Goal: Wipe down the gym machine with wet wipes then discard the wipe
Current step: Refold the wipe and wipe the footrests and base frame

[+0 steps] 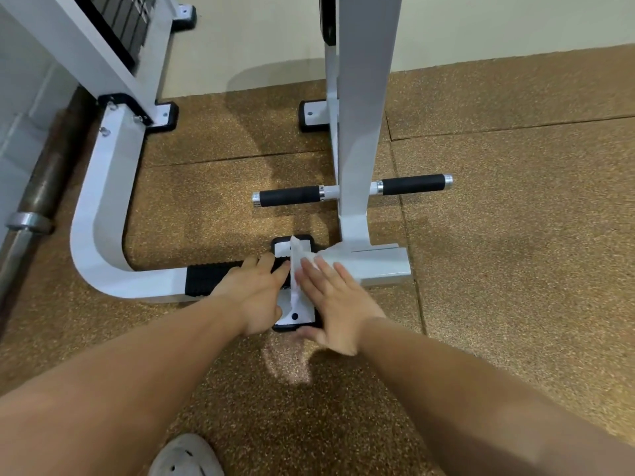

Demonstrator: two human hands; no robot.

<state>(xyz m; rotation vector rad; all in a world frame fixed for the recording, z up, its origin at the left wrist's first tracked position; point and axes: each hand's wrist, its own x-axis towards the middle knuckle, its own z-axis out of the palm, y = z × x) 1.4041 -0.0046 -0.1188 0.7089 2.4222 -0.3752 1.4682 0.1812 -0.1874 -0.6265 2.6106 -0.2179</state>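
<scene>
The white gym machine's floor frame [371, 266] runs across the middle, with a black ribbed tread [206, 278] and a white foot plate [302, 312] in a black rubber pad. A white wet wipe [295, 266] stands on edge as a folded strip over that foot plate. My left hand [252, 297] lies on its left side, fingers stretched over the tread. My right hand [331, 304] lies on its right side with straight fingers, the wipe's upper corner against the fingertips. The wipe is held between the two flat hands.
A white upright post [364, 132] rises just behind my hands, with two black foam handles [412, 184] sticking out sideways. A curved white frame [103, 207] and weight stack [120, 25] stand at the left, beside a barbell [37, 197]. Speckled brown rubber floor; my shoe [187, 456] below.
</scene>
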